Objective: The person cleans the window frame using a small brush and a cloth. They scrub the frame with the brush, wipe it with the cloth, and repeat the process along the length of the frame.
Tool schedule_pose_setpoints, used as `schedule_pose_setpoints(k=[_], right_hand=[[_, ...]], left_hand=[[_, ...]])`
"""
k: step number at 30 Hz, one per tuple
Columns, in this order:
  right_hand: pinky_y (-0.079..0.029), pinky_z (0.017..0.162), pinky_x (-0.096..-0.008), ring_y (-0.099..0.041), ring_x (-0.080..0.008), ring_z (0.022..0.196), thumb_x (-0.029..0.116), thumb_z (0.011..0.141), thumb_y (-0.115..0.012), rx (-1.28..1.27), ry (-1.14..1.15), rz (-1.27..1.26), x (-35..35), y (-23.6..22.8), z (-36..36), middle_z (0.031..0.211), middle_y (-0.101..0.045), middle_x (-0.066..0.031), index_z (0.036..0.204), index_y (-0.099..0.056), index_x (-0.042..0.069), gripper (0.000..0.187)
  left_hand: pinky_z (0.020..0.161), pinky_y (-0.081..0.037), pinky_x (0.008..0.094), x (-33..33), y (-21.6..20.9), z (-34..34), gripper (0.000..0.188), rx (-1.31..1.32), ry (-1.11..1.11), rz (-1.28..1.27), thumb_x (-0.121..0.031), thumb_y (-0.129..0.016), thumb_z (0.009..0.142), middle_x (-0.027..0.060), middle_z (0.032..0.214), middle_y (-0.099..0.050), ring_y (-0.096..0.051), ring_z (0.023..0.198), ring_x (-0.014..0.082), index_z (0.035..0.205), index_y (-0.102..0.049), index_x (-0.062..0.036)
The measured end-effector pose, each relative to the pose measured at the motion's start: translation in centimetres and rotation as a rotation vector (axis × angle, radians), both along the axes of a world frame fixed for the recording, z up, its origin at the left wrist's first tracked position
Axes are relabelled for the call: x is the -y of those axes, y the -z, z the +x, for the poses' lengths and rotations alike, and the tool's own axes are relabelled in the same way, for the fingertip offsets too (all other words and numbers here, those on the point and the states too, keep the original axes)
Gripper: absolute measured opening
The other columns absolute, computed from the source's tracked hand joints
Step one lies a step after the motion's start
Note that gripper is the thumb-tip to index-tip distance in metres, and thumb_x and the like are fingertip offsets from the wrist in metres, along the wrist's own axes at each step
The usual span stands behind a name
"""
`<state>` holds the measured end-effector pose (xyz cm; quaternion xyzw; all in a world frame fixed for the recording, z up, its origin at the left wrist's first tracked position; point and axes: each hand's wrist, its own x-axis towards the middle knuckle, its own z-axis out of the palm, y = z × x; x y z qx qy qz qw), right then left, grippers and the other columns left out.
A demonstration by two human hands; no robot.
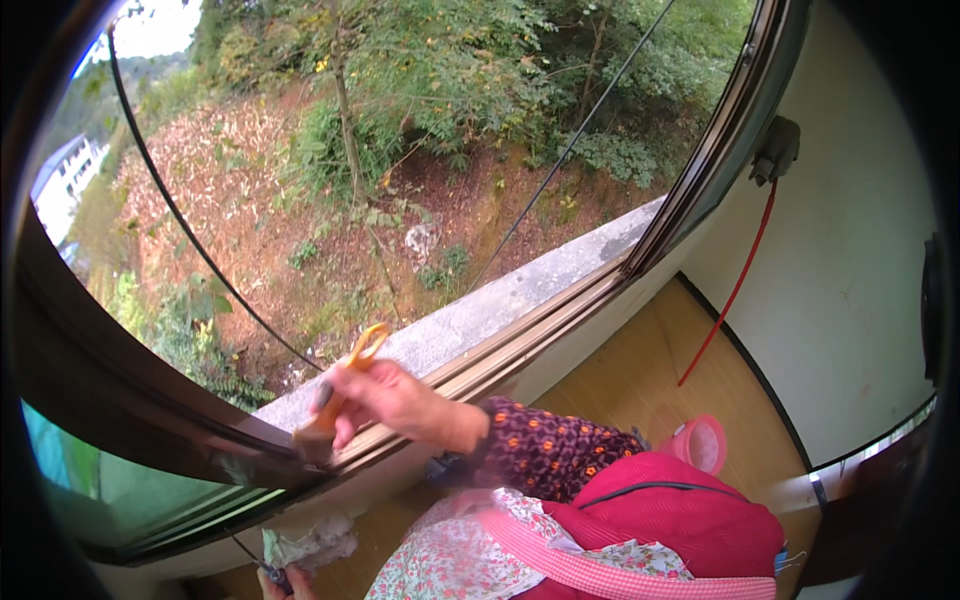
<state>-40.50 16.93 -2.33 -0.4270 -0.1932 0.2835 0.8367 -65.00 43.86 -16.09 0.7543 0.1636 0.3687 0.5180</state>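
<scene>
At the window sill, my right hand [400,400] is closed round a small paintbrush [366,346] with a yellow-orange handle that has a hole in its end. The blurred brown brush end points down at the window frame [120,370], close to its lower corner. Low on the left, my left hand [285,583] is partly cut off by the picture's edge. Its fingers are closed on a dark-handled tool [273,573] with a thin shaft, which looks like a screwdriver. Next to that hand is a crumpled whitish cloth [310,543].
The sliding window stands open above a concrete ledge [510,305], with a wooded slope outside. A pink bucket [700,445] stands on the wood-patterned floor [640,370]. On the right wall hangs a grey object [776,152] with a red rod [737,280].
</scene>
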Motion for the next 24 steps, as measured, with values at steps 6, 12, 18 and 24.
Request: schedule_pose_setpoints(k=[6, 12, 18, 24], right_hand=[[-0.055, 0.06, -0.0279, -0.067, -0.0125, 0.07, 0.025, 0.101, -0.062, 0.603, 0.454, -0.448, 9.5, -1.0, 1.2, 0.073, -0.066, -0.0042, 0.098, -0.065, 0.001, 0.024], [-0.053, 0.062, -0.0433, -0.067, -0.0356, 0.071, 0.029, 0.09, -0.07, 1.121, 0.938, -1.305, 16.9, -0.7, 2.8, 0.074, -0.065, -0.0165, 0.083, -0.061, 0.002, 0.03], [-0.056, 0.064, -0.0444, -0.069, -0.035, 0.069, 0.037, 0.093, -0.064, 1.111, 0.739, -1.542, 16.4, 3.5, 3.8, 0.075, -0.067, -0.0172, 0.086, -0.066, 0.0, 0.037], [-0.053, 0.052, -0.039, -0.064, -0.0251, 0.061, 0.019, 0.094, -0.063, 1.36, 0.555, -0.965, 8.2, 4.9, 2.5, 0.081, -0.061, -0.0107, 0.105, -0.067, 0.006, 0.018]], left_hand=[[0.048, -0.043, 0.0278, 0.5, -0.3, 0.5, 0.029, -0.024, -0.033, -0.05, -0.01, -0.076, 0.087, 0.0123, 0.073, -0.066, -0.057, 0.056, 0.0161, 0.106, -0.066, 0.0096], [0.047, -0.043, 0.028, -0.2, 0.8, 0.8, 0.027, 0.028, 0.005, -0.093, -0.009, -0.076, 0.087, 0.0115, 0.071, -0.066, -0.057, 0.055, 0.0156, 0.104, -0.066, 0.0093], [0.049, -0.046, 0.028, 0.6, 0.2, 1.7, 0.024, -0.058, 0.082, -0.069, -0.008, -0.074, 0.088, 0.0118, 0.072, -0.066, -0.058, 0.056, 0.0157, 0.103, -0.065, 0.0084], [0.058, -0.05, 0.0269, 0.4, -0.2, 2.9, 0.02, -0.165, 0.324, -0.006, -0.007, -0.069, 0.092, 0.0109, 0.084, -0.069, -0.063, 0.066, 0.0149, 0.107, -0.064, 0.0063]])
